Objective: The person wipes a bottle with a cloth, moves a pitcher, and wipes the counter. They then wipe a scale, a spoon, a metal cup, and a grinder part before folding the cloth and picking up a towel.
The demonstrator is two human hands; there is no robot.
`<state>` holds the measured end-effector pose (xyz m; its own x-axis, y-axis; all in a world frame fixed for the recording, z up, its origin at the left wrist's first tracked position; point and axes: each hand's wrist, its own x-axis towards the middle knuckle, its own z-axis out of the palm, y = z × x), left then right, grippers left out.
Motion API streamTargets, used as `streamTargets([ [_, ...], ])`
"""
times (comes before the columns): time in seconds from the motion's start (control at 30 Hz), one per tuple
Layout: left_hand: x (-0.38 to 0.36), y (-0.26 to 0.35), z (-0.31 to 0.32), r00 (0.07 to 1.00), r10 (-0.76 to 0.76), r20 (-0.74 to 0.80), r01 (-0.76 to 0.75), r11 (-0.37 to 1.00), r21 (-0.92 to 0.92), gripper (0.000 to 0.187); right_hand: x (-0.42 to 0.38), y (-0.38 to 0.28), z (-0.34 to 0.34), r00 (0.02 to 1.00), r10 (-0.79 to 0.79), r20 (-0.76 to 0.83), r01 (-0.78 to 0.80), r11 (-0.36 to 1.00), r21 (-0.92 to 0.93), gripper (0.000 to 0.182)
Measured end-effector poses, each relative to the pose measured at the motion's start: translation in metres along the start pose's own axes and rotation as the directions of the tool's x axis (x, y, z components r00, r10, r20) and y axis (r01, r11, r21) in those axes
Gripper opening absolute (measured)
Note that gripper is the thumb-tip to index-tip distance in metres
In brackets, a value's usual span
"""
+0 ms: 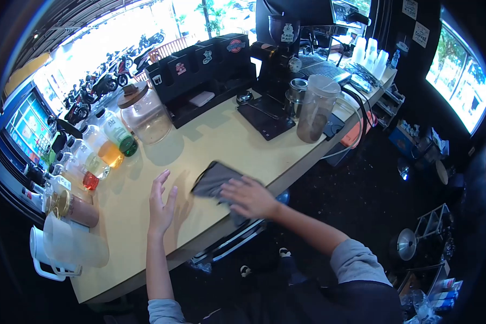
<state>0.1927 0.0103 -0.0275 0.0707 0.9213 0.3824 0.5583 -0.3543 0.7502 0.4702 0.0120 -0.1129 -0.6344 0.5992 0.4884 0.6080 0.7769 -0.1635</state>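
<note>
My right hand [251,198] lies flat on a dark grey cloth [213,179], fingers stretched out and slightly blurred. The cloth is spread on the pale counter [146,216] near its front edge, and part of it hangs below my palm. To the left, my left hand [161,208] is raised over the counter with its fingers apart and holds nothing. Its shadow falls on the counter between it and the cloth.
Bottles with coloured liquid [110,154], a lidded clear jar [148,119] and a white pitcher [40,251] line the left side. A black organizer [200,70] stands behind. A flat black scale [264,116] and a tall clear container [316,110] are at the right.
</note>
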Motion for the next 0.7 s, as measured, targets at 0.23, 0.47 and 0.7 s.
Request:
streamTargets([
  [0.23,0.028,0.049,0.087,0.996,0.072,0.061,-0.059,0.982,-0.179,0.036,-0.078,0.108,-0.066,0.956,0.254,-0.145,-0.272,0.954,-0.124,0.042],
  [0.47,0.044,0.090,0.168,0.961,0.210,0.177,-0.154,0.945,-0.287,0.032,-0.116,0.126,-0.089,0.926,0.318,-0.204,-0.351,0.924,-0.152,0.040],
  [0.7,0.043,0.117,0.219,0.883,0.298,0.362,-0.164,0.920,-0.356,0.031,-0.195,0.144,-0.127,0.436,0.889,0.144,-0.428,0.064,0.901,0.039],
])
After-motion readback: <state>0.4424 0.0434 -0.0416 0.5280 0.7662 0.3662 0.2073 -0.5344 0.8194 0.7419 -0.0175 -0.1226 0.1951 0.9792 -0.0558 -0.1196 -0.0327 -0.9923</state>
